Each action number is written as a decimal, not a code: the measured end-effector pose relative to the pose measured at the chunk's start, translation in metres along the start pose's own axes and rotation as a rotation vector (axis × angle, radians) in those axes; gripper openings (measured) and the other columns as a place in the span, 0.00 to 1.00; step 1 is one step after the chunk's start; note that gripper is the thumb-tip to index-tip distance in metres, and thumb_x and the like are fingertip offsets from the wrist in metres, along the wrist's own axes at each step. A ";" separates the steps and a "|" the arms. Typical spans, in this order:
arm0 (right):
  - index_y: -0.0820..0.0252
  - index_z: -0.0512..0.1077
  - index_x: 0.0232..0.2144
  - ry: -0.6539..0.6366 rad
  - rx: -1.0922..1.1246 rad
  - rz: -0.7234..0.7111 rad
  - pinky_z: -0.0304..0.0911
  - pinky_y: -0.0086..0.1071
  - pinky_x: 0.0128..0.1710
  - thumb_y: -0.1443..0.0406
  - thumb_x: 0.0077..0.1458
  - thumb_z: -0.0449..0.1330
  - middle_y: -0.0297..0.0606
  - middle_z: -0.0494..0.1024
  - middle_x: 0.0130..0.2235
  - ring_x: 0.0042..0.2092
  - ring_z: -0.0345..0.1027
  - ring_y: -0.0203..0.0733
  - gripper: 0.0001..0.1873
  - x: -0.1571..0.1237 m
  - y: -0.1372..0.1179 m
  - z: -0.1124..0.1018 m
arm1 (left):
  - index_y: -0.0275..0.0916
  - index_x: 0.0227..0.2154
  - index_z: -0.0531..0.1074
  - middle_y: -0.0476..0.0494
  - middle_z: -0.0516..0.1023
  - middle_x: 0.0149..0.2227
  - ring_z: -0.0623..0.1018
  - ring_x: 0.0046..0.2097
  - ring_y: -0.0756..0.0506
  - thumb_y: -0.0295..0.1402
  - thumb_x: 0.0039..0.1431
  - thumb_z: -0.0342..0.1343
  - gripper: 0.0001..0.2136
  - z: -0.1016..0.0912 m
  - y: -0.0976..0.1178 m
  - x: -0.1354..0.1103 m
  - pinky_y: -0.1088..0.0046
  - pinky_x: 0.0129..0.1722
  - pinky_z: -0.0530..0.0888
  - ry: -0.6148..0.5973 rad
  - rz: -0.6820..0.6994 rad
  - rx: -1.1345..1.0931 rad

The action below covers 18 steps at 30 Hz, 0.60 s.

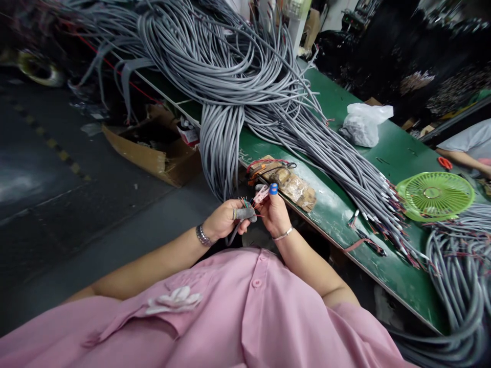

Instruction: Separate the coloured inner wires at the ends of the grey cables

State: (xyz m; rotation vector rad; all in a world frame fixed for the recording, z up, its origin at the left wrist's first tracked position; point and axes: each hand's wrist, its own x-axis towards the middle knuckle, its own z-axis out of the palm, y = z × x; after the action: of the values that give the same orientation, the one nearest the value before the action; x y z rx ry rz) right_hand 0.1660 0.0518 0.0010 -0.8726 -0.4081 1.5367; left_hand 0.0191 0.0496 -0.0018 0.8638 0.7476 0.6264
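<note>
My left hand (224, 220) is closed on the stripped end of a grey cable (232, 236), with thin coloured wires (246, 203) fanning out past the fingertips. Grey covers wrap some of its fingers. Close beside it, my right hand (275, 217) pinches a small pale pink piece (261, 194) that looks like a clip or connector; its exact kind is unclear. A blue cover (273, 188) sits on the right thumb. The fingertips of both hands nearly meet at the wires. Just beyond, a taped brown block (293, 186) lies on the table edge.
Bundled grey cables (222, 66) cover much of the green table (391, 153), some hanging over its edge. A white plastic bag (364, 125) and a green fan (435, 196) stand there. A cardboard box (146, 158) is on the floor. At right, another person's arm (466, 158) shows.
</note>
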 end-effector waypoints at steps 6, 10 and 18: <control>0.61 0.73 0.31 -0.041 0.016 0.153 0.64 0.26 0.26 0.43 0.54 0.55 0.35 0.74 0.27 0.26 0.64 0.33 0.26 -0.004 -0.004 -0.006 | 0.31 0.24 0.75 0.45 0.72 0.14 0.68 0.14 0.51 0.42 0.47 0.64 0.15 0.002 -0.001 -0.010 0.78 0.14 0.64 0.017 0.015 0.022; 0.61 0.73 0.33 -0.084 0.007 0.160 0.65 0.26 0.27 0.46 0.54 0.57 0.33 0.73 0.27 0.26 0.64 0.32 0.23 -0.010 -0.009 -0.005 | 0.31 0.24 0.75 0.45 0.72 0.14 0.68 0.14 0.51 0.43 0.48 0.63 0.16 0.004 -0.003 -0.020 0.77 0.15 0.64 0.033 0.035 0.019; 0.61 0.73 0.32 -0.045 -0.067 0.074 0.64 0.25 0.25 0.50 0.51 0.63 0.31 0.71 0.27 0.26 0.63 0.30 0.20 -0.013 -0.010 -0.003 | 0.32 0.25 0.74 0.47 0.71 0.13 0.68 0.14 0.50 0.42 0.45 0.66 0.15 0.010 0.003 -0.018 0.74 0.17 0.65 0.076 0.096 -0.077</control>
State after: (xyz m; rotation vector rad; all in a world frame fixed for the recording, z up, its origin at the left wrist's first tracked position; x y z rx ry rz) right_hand 0.1742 0.0402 0.0094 -0.9159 -0.4667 1.6208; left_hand 0.0159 0.0339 0.0107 0.8116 0.7486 0.7722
